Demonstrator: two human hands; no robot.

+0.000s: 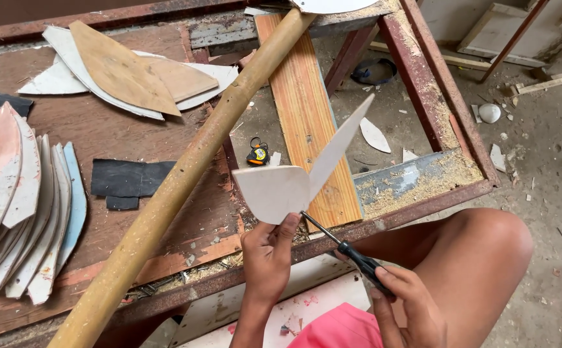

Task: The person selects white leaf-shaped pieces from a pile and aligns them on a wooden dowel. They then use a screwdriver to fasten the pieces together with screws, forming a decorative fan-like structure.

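Two grips closed: left hand (267,254) pinches joined panels (297,174) above, right hand (405,303) clasps screwdriver (348,250).

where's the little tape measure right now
In the head view the tape measure lies on the floor left of centre, seen through the bench frame, between the long wooden pole and the orange plank.

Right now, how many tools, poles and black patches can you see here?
Screwdriver, in the right hand: 1
Tape measure: 1
Wooden pole: 1
Black patches: 2
Total: 5
The left hand holds two leaf-shaped plywood pieces.
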